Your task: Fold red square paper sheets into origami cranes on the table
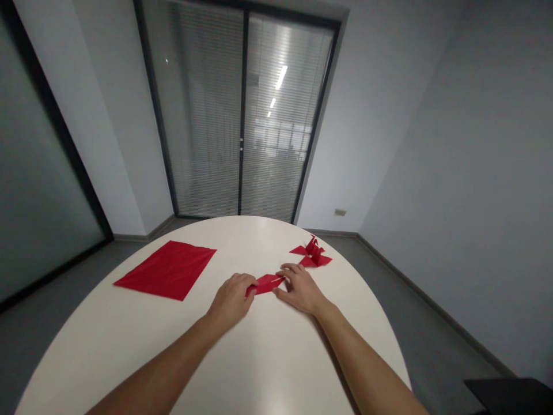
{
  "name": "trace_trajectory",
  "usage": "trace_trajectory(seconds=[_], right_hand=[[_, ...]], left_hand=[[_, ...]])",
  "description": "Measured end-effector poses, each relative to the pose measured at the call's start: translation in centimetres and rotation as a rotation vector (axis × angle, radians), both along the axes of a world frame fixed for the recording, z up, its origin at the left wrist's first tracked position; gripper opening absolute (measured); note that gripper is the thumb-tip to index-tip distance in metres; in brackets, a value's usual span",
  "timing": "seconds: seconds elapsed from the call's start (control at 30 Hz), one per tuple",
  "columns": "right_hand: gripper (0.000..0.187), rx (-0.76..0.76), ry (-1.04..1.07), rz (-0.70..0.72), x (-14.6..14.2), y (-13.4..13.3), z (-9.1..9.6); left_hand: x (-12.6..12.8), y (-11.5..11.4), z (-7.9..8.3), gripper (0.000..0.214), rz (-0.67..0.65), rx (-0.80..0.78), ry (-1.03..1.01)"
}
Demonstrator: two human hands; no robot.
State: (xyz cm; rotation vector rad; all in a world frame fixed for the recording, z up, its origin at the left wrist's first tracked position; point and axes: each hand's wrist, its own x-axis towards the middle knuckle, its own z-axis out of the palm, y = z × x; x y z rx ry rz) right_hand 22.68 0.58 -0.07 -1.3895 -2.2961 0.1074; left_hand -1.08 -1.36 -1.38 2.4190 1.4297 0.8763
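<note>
A small folded piece of red paper (266,283) lies on the white round table (259,357) between my two hands. My left hand (231,300) curls over its left end, fingers closed on the paper. My right hand (298,288) presses down on its right end, with its fingers bent and close together. Just beyond my right hand sits a finished red paper crane (313,252). To the far left on the table lies a flat stack of red paper sheets (166,269), well apart from both hands.
The table's curved far edge (259,218) faces a glass door with blinds (242,115). Grey floor surrounds the table. A dark object (510,395) shows at the bottom right corner, off the table.
</note>
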Motion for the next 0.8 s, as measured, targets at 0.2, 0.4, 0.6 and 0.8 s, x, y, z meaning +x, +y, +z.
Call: trace_trajectory(seconds=[0.2, 0.4, 0.6, 0.8], right_hand=[[0.049, 0.042, 0.051, 0.141, 0.0, -0.1, 0.0], [0.04, 0.043, 0.06, 0.247, -1.3, -0.2, -0.2], [0.03, 0.03, 0.088, 0.218, -1.3, -0.3, 0.1], [0.027, 0.035, 0.101, 0.213, -1.3, -0.2, 0.1]], left_hand=[[-0.6, 0.8, -0.1, 0.021, 0.001, -0.055, -0.068], [-1.3, 1.2, -0.6, 0.02, -0.026, -0.077, -0.092], [-1.2, 0.9, 0.0, 0.015, -0.069, -0.056, -0.043], [-1.0, 0.8, -0.1, 0.011, -0.065, -0.028, -0.016]])
